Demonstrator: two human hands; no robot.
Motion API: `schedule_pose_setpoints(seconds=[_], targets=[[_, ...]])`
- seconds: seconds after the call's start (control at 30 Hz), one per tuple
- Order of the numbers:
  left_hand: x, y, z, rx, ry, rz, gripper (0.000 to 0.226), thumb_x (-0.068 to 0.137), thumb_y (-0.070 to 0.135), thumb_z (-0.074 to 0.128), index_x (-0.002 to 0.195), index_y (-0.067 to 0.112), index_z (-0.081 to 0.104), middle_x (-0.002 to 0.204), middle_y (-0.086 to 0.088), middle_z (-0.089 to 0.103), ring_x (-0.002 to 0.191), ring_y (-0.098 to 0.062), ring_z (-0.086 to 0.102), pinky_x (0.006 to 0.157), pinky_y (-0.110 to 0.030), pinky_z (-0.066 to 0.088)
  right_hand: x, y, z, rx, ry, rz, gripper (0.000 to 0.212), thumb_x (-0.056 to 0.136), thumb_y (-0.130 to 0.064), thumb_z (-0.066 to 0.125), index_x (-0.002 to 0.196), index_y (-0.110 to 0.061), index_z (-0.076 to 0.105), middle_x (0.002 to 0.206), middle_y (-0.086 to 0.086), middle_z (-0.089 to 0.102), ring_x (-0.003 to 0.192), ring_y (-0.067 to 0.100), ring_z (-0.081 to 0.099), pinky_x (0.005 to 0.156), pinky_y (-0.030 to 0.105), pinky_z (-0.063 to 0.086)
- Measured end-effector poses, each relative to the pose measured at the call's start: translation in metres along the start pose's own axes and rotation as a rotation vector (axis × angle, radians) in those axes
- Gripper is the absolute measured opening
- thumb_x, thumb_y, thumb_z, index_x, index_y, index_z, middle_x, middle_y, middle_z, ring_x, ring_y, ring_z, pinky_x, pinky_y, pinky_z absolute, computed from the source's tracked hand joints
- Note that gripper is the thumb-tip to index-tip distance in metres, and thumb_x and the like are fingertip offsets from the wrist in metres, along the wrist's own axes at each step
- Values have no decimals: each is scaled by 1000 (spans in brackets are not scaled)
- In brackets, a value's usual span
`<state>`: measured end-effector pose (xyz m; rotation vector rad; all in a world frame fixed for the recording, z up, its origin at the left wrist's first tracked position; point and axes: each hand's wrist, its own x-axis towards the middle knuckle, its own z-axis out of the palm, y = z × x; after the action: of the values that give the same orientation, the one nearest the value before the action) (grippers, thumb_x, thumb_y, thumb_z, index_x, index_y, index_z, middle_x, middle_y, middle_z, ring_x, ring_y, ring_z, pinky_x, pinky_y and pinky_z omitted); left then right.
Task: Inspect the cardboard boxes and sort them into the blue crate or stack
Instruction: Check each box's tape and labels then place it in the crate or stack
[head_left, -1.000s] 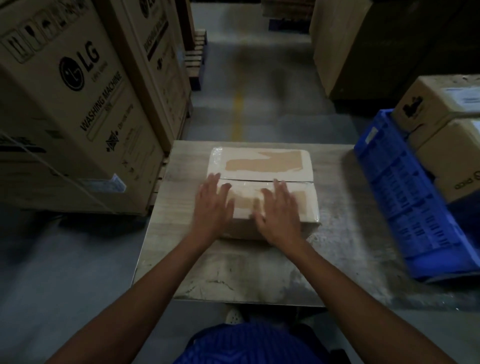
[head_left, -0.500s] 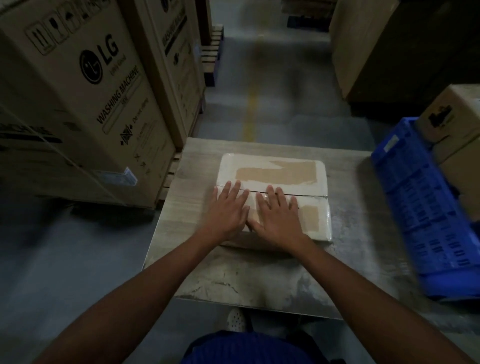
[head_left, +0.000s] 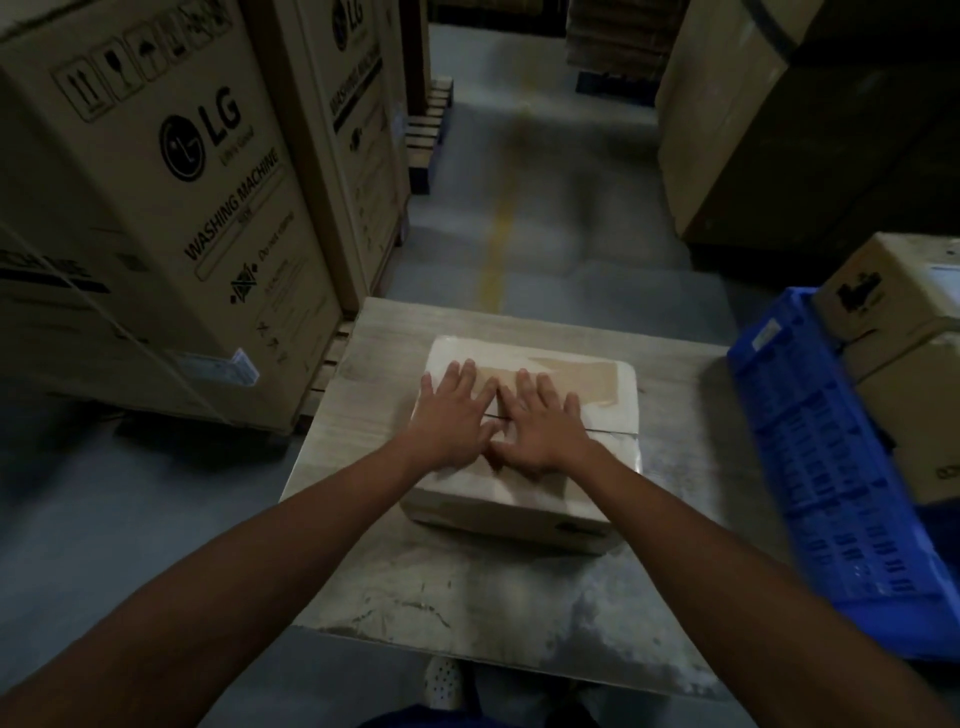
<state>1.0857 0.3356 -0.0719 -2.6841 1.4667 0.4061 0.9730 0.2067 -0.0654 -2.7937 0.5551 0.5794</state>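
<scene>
A pale cardboard box (head_left: 602, 389) with brown tape patches on its two closed top flaps lies in the middle of a worn table (head_left: 467, 587). My left hand (head_left: 454, 413) and my right hand (head_left: 543, 426) lie flat side by side on the box's top, fingers straight and spread across the seam between the flaps. A blue crate (head_left: 821, 467) stands tilted at the table's right edge. Behind the crate, brown cardboard boxes (head_left: 898, 291) are stacked.
Tall washing-machine cartons (head_left: 171, 208) on pallets stand close to the table's left. Big cartons (head_left: 779, 130) rise at the back right. A grey floor aisle with a yellow line (head_left: 493, 249) runs ahead. A white shoe (head_left: 441, 680) shows below the table's near edge.
Both hands slid forward over the box top, from the near flap to across the seam, and came closer together. The view shifted, so the crate sits farther right.
</scene>
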Motion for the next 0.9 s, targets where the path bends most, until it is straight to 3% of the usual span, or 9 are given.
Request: schedule_pose_setpoints(seconds=[0.07, 0.17, 0.23, 0.3, 0.4, 0.57, 0.7, 0.8, 0.9], targets=[[8, 9, -16, 7, -82, -3, 79, 96, 63, 40, 159, 27, 8, 166, -17, -3, 152, -39, -1, 115, -66, 12, 1, 4, -14, 44, -36, -30, 101, 88, -67, 56, 162, -28, -1, 169, 4, -14, 155, 31, -10, 120, 63, 5], [22, 33, -35, -49, -97, 86, 83, 95, 55, 51, 160, 27, 7, 167, -13, -6, 153, -35, -5, 117, -64, 8, -2, 23, -33, 117, 15, -25, 91, 84, -46, 69, 159, -24, 24, 169, 5, 11, 153, 31, 12, 117, 66, 19], [35, 53, -37, -119, -67, 140, 82, 96, 53, 50, 160, 25, 8, 168, -8, -7, 154, -30, -8, 119, -62, 6, -10, 41, -29, 86, 67, 110, 89, 86, -46, 64, 160, -27, 19, 169, 7, 8, 155, 30, 6, 116, 69, 13], [43, 70, -25, -140, -71, 157, 78, 98, 58, 42, 160, 28, 6, 168, -5, -11, 154, -28, -11, 118, -66, 4, -22, 57, -12, 47, 77, 218, 86, 94, -53, 49, 162, -28, 1, 169, 9, -9, 155, 29, -9, 117, 68, 4], [45, 82, 0, -80, -20, 137, 68, 101, 61, 26, 159, 35, 3, 167, -1, -15, 153, -26, -16, 115, -70, -4, -31, 72, 10, 27, 107, 212, 82, 98, -64, 30, 160, -30, -10, 168, 7, -19, 155, 25, -17, 121, 64, 3], [59, 70, -26, -60, -178, 193, 78, 98, 56, 46, 160, 33, 4, 167, -1, -16, 154, -28, -12, 115, -69, 5, -30, 83, -10, 154, 32, 161, 99, 88, -71, 53, 162, -32, 0, 169, 1, -15, 155, 21, -12, 121, 58, 9], [50, 59, -36, -52, -257, 263, 107, 83, 68, 63, 160, 30, 0, 166, -3, -20, 153, -29, -15, 117, -64, 4, -47, 83, -20, 129, 58, 171, 89, 91, -60, 60, 161, -27, 15, 170, 4, -3, 156, 24, -3, 121, 55, 13], [34, 64, -21, -32, -279, 278, 119, 76, 72, 67, 160, 30, -6, 163, -4, -27, 151, -29, -23, 117, -64, -2, -66, 64, -1, 146, 121, 145, 79, 96, -57, 52, 160, -28, 18, 170, 8, 1, 156, 26, 3, 122, 51, 15], [28, 69, -13, -35, -259, 255, 120, 75, 71, 69, 160, 29, -5, 164, -3, -26, 151, -29, -22, 118, -63, -2, -85, 56, 35, -5, 186, 82, 74, 96, -61, 10, 162, -26, 12, 170, 11, 0, 156, 28, -2, 124, 51, 5]])
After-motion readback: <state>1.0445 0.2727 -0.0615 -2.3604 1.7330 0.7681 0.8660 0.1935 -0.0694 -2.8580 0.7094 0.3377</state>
